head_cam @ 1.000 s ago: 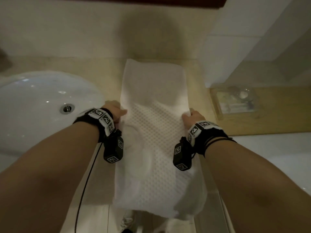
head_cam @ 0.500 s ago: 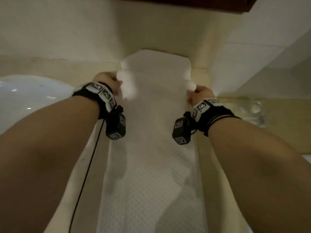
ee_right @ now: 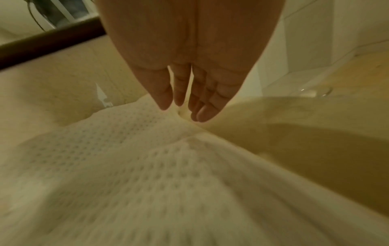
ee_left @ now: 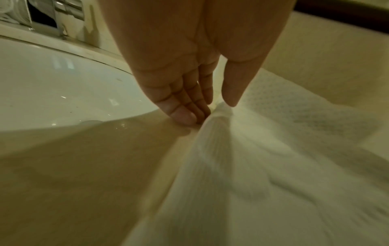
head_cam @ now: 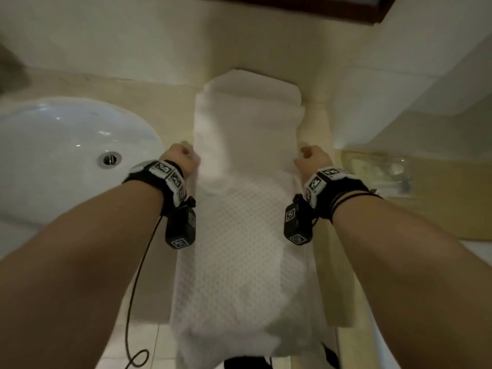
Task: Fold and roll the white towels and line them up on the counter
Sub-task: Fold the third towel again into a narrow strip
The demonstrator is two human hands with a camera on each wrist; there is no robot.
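Observation:
A white waffle-weave towel (head_cam: 247, 222) lies lengthwise on the beige counter (head_cam: 326, 288), and its near end hangs over the front edge. The far end is folded over into a stepped second layer (head_cam: 250, 102). My left hand (head_cam: 186, 155) pinches the towel's left edge about mid-length. In the left wrist view the cloth (ee_left: 273, 166) bunches between thumb and fingers of that hand (ee_left: 214, 108). My right hand (head_cam: 308, 155) pinches the right edge level with it. The right wrist view shows the towel (ee_right: 126, 166) gathered at the right hand (ee_right: 181, 111).
A white sink basin (head_cam: 53, 155) with a metal drain (head_cam: 109, 158) sits just left of the towel. A clear glass tray (head_cam: 380, 171) rests on a wooden surface (head_cam: 452, 203) to the right. The wall stands close behind the towel's far end. A black cable (head_cam: 135, 288) hangs from my left wrist.
Both hands reached to the far end with the towel's edges, then came back toward me to mid-length. The far end now shows a folded layer.

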